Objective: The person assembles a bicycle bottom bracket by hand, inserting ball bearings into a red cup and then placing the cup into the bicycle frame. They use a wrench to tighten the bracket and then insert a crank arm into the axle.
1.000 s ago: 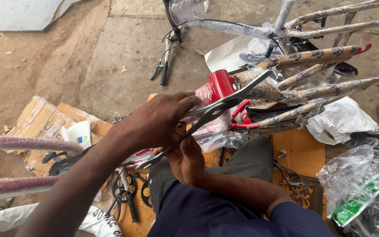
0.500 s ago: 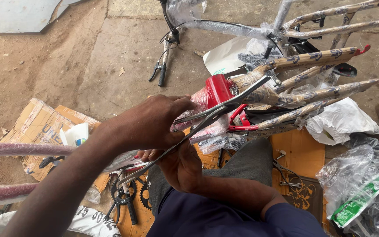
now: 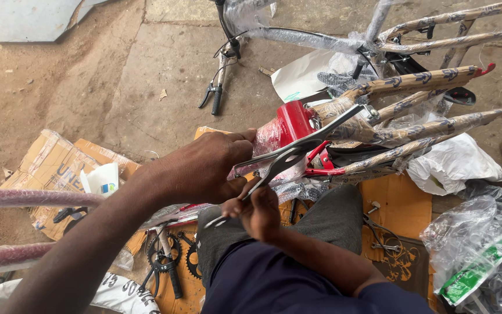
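**Gripping a flat wrench against a wrapped red frame**

Holding the long flat silver metal wrench (image 3: 297, 148) with both hands, the person works at the red bicycle frame (image 3: 294, 125), which lies half wrapped in clear plastic in the middle of the scene, just beyond the knees. The left hand (image 3: 204, 168) is closed around the plastic-covered near end of the frame, fingers curled tight over it. The right hand (image 3: 257, 209) is shut narrow on the wrench's near tail, while the far end of the tool reaches up and right across the frame towards the paper-wrapped brown tubes (image 3: 419, 81).

As a judgement, the main risk is slip. The plastic film under the left hand looks slick, so the frame could twist in the grip and the wrench head could jump off whatever it bears on; the exact seat of the tool is hidden. A slipping wrench would likely strike the left knuckles, which sit right beside its shaft.

Near left, black chainrings with crank arms (image 3: 167, 261) lie on flattened brown cardboard (image 3: 47, 168), close enough to snag a falling tool.
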